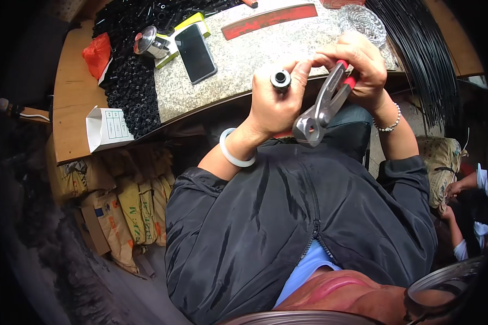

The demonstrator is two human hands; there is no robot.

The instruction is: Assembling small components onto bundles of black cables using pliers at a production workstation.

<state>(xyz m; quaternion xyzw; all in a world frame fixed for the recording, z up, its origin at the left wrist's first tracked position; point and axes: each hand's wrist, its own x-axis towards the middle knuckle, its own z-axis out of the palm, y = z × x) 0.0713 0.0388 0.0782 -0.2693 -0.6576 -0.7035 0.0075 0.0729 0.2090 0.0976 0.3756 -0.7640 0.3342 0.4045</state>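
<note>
The left hand (276,105) is curled around a black tube (281,80) with a ringed end facing up, and the right hand (360,59) is closed about the red-handled pliers (322,105). The two hands nearly meet at the fingertips; whether they pinch something small there cannot be told. Both are just off the near edge of the table (73,103), above the lap.

A loosened grip could drop the tube or pliers into the lap or onto the floor, since no tabletop lies beneath. The pliers' handles stand parted, so a careless squeeze might nip skin, and their head sits close to the left wrist, where a slip could knock the bangle (236,150).

Of containers, an open white box (108,129) stands left of the hands, its inside hidden. Loose black parts (133,103) lie heaped beside it, outside any container. A lidded metal pot (153,43) is beyond the left hand, contents unseen, with a phone (196,53) just beside it. Well below and left of the hands, stacked sacks (138,208) keep what they hold hidden.
</note>
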